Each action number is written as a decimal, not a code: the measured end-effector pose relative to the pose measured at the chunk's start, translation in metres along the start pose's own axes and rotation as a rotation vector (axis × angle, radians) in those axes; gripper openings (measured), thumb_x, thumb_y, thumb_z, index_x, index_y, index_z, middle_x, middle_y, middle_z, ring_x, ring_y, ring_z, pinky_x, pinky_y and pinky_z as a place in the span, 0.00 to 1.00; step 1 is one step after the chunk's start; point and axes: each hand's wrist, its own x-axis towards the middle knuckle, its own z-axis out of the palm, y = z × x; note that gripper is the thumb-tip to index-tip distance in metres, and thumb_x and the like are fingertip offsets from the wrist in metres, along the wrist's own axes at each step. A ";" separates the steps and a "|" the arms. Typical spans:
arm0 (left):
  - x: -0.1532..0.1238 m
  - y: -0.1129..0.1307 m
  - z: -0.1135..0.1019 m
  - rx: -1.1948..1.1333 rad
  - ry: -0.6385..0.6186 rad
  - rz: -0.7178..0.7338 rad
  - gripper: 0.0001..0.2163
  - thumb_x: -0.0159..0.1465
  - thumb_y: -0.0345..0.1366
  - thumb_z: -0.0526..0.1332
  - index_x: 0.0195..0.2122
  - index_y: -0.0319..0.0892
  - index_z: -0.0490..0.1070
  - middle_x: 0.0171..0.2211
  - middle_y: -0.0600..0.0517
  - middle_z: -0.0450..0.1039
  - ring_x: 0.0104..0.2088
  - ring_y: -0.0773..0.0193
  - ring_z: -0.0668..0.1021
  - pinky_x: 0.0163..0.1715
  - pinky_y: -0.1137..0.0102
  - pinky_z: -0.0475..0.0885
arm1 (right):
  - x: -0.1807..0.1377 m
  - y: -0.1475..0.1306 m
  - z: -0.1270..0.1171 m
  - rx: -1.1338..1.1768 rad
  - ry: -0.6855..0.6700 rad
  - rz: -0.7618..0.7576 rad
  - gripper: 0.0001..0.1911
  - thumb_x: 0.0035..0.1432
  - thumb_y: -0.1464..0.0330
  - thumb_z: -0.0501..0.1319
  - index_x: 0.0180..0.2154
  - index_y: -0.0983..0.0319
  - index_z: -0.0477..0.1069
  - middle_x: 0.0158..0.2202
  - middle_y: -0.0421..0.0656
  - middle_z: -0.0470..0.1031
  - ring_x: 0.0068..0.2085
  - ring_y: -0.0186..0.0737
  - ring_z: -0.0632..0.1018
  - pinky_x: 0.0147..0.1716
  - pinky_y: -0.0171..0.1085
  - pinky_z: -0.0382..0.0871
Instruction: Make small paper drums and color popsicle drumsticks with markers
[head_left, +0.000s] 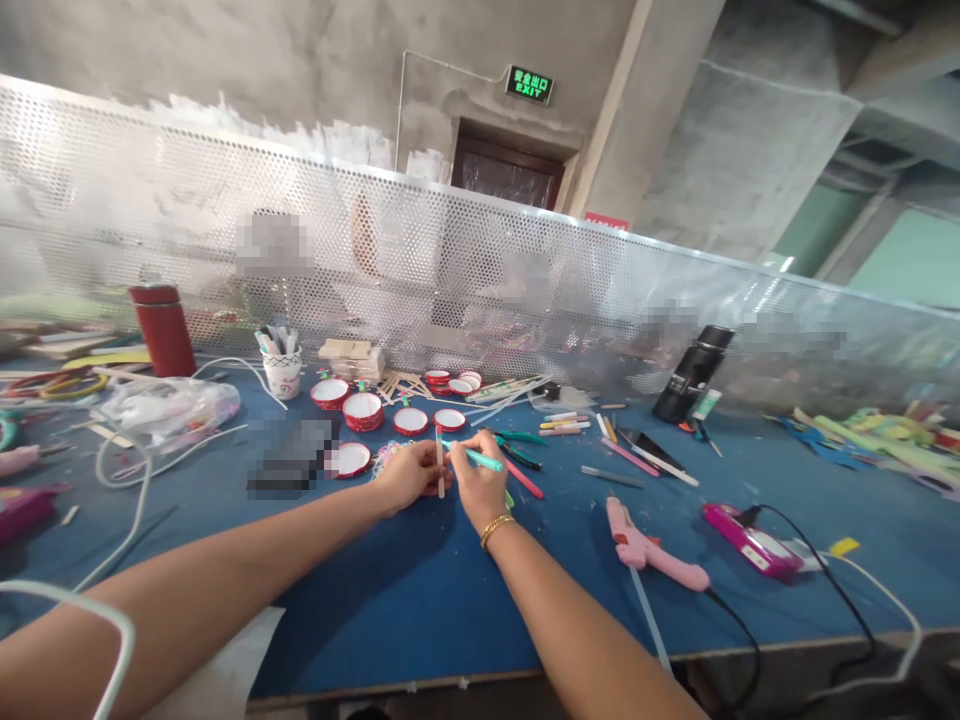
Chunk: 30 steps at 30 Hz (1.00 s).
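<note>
Upright between the fingers of my left hand (pixel 407 476) is a narrow craft stick (pixel 440 480), reddish at its upper part. My right hand (pixel 480 486) grips a teal marker (pixel 484 460), its tip end pointing at the stick's upper part; whether it touches I cannot tell. Behind my hands lie red-rimmed round pieces with white faces (pixel 410 421), one stack (pixel 363 410) among them. Teal-handled pliers (pixel 521 440) and a pink-red marker (pixel 525 480) rest just beyond my right hand. Colourful thin strands (pixel 386 455) show partly behind my left hand.
A pink glue gun (pixel 652 550) and a magenta power strip (pixel 754 540) with cables lie at right. A black bottle (pixel 694 375) stands behind them. At left are a red thermos (pixel 163 330), a cup of markers (pixel 282 370) and a phone (pixel 296 455). A perforated screen (pixel 405 260) borders the table.
</note>
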 end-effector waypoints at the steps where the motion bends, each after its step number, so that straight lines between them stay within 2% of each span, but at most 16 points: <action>1: 0.001 -0.001 0.000 0.004 0.002 0.005 0.15 0.49 0.34 0.75 0.29 0.42 0.68 0.25 0.55 0.75 0.27 0.63 0.79 0.30 0.69 0.73 | 0.000 0.000 0.000 -0.004 -0.007 -0.003 0.12 0.59 0.60 0.61 0.26 0.57 0.63 0.24 0.38 0.72 0.29 0.39 0.74 0.34 0.38 0.68; 19: -0.006 0.011 0.006 0.046 0.026 -0.021 0.14 0.50 0.32 0.75 0.28 0.43 0.68 0.25 0.57 0.75 0.26 0.64 0.78 0.31 0.68 0.75 | 0.001 -0.006 -0.001 -0.004 -0.051 0.004 0.13 0.60 0.61 0.61 0.27 0.57 0.62 0.24 0.36 0.70 0.27 0.37 0.72 0.31 0.36 0.66; 26: -0.003 0.008 0.003 0.020 0.011 -0.017 0.15 0.50 0.33 0.75 0.28 0.42 0.67 0.23 0.59 0.72 0.24 0.67 0.77 0.29 0.71 0.75 | 0.000 -0.004 0.000 -0.041 -0.048 -0.029 0.13 0.61 0.60 0.60 0.27 0.58 0.63 0.24 0.37 0.70 0.28 0.37 0.71 0.32 0.36 0.65; 30: 0.001 0.002 0.000 -0.006 0.014 -0.041 0.15 0.50 0.33 0.75 0.29 0.41 0.68 0.26 0.56 0.75 0.26 0.65 0.79 0.30 0.69 0.76 | 0.002 0.002 -0.001 -0.065 -0.009 -0.009 0.13 0.61 0.60 0.60 0.27 0.58 0.63 0.24 0.37 0.71 0.28 0.38 0.71 0.32 0.36 0.64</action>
